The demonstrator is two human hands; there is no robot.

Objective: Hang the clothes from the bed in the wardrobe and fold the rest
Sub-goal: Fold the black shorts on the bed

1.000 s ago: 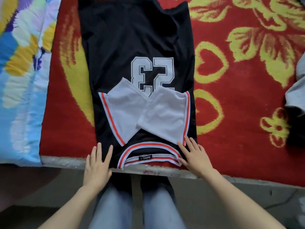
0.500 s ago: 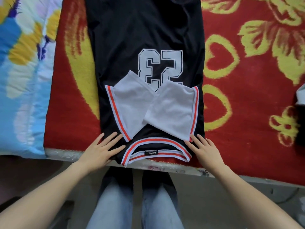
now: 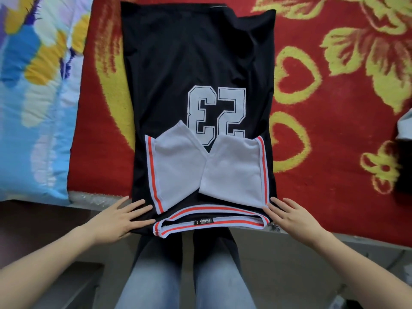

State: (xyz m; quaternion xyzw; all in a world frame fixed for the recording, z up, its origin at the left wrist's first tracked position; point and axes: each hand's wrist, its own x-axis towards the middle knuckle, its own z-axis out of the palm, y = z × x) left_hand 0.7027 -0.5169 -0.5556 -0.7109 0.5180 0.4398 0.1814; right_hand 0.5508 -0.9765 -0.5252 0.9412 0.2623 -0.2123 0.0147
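While the left hand [image 3: 120, 220] and right hand [image 3: 294, 219] lie flat, fingers [image 3: 138, 205] spread, better pinch the jersey [image 3: 196, 52] corners under the fingertips.

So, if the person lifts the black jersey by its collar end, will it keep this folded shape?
Probably not: the black jersey lies flat with soft wrinkles, so it likely hangs limp. The white sleeves are only laid across it and would probably fall open. The fabric looks thin, so likely light for its size.
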